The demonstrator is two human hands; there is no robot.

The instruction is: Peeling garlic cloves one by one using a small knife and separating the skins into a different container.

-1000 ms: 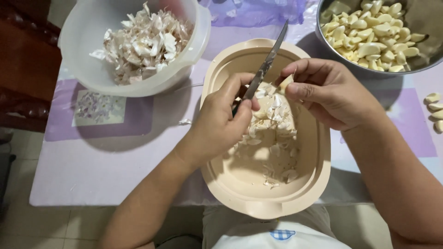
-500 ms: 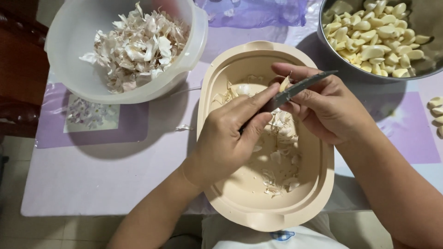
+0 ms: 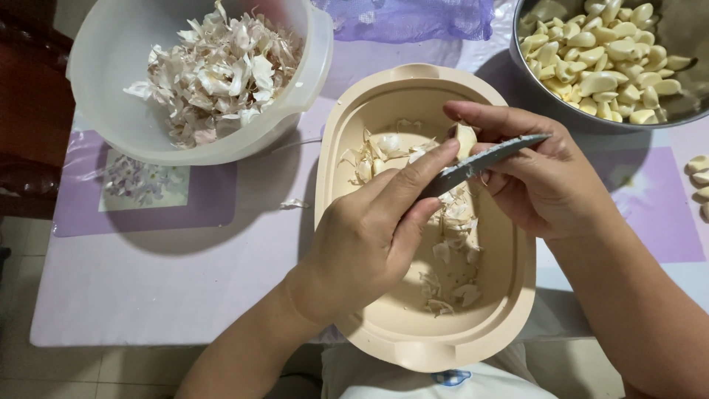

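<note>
From the head camera, looking straight down, there are three containers on the desk (image 3: 177,273), one knife and two hands. The left hand (image 3: 369,229) is curled shut round the handle of the knife (image 3: 484,159), forefinger stretched along the back of the thin grey blade, which points to the right and slightly up across the right hand's fingers. The right hand (image 3: 543,181) is closed on a single garlic clove (image 3: 465,137), pale and smooth, pinched between thumb and fingers with its tip poking up just above the blade. Both hands hover over the beige tub (image 3: 509,295), an oval plastic one with a broad rim, holding a scatter of papery skins (image 3: 450,251) on its floor. At top left a translucent white bowl (image 3: 111,89), round and plastic, is heaped with dry, curled garlic peelings (image 3: 218,70). At top right a steel bowl (image 3: 528,70) holds too many peeled cloves (image 3: 602,63) to count, glossy and cream-coloured. A few more cloves (image 3: 698,177) lie at the right edge. The desk wears a lilac cloth; crumpled purple netting (image 3: 413,18) lies at the top.
</note>
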